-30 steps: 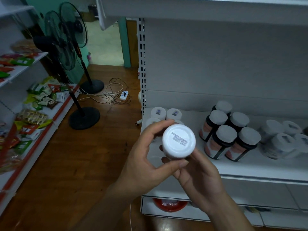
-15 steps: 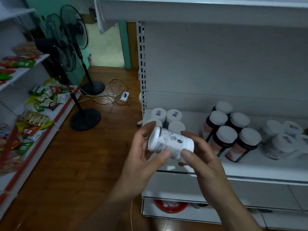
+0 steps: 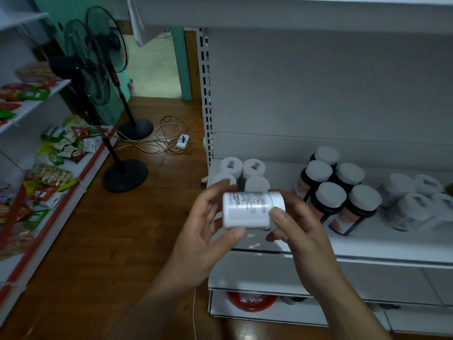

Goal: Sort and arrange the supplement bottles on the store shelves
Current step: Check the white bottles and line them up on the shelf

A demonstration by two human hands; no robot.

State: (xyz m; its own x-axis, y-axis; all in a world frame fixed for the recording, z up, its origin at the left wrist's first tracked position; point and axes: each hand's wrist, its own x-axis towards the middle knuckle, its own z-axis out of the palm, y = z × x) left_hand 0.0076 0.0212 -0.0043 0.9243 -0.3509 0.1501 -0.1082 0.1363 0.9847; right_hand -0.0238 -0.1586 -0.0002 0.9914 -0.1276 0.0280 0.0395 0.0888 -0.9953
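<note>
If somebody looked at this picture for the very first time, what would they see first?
First, the white bottle lying sideways in the middle, held between the left hand and the right hand in front of the shelf. Next, the dark bottles with white caps clustered on that shelf, right of the hands. Then the two black fans standing on the wooden floor at left.

Fine print on the white bottle (image 3: 250, 212) (held sideways) seems too blurred to read.

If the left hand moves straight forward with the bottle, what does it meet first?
Probably the small white bottles at the shelf's left end, beyond the left hand and the held bottle; depth is unclear.
</note>
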